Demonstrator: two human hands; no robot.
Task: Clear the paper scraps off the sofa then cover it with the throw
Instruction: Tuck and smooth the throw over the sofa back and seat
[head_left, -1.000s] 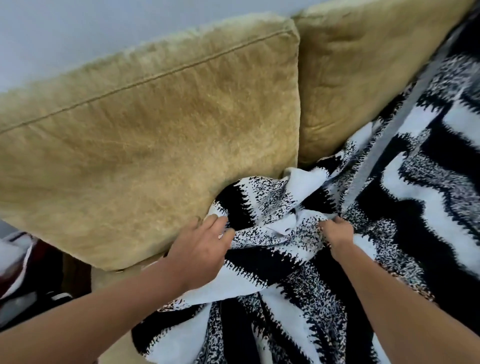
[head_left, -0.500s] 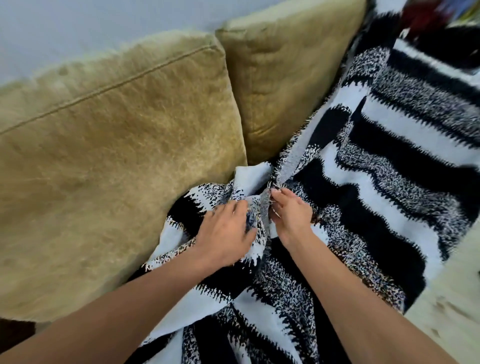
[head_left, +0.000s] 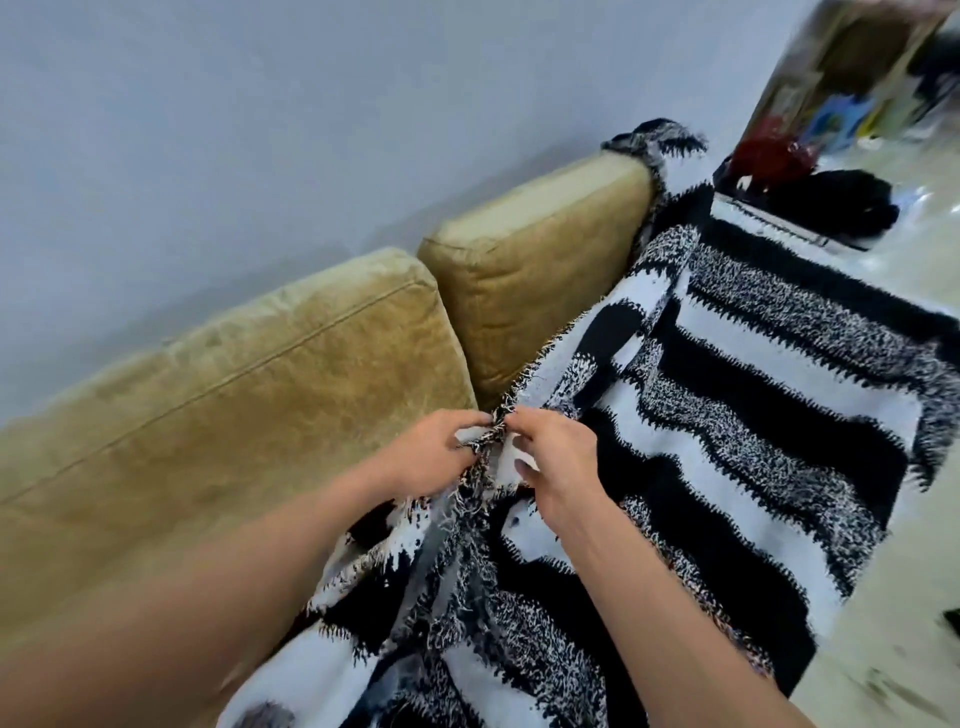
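- The left hand (head_left: 431, 454) is bare; its back and knuckles show plainly, while the fingertips are hidden.
- The right hand (head_left: 556, 462) is bare too, with a short, plain nail visible on the thumb (head_left: 521, 466).
- The left forearm (head_left: 249, 587) is uncovered along all its visible length, and its outline is smeared by blur toward the elbow end.
- The right forearm (head_left: 660, 613) is likewise uncovered, slender and sharper in outline.

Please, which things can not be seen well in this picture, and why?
Head view:
- Sofa seat: hidden under the throw, so whether it is clean cannot be checked.
- Clutter at top right: blurred.
- Sofa's left end: cut off by the frame edge.
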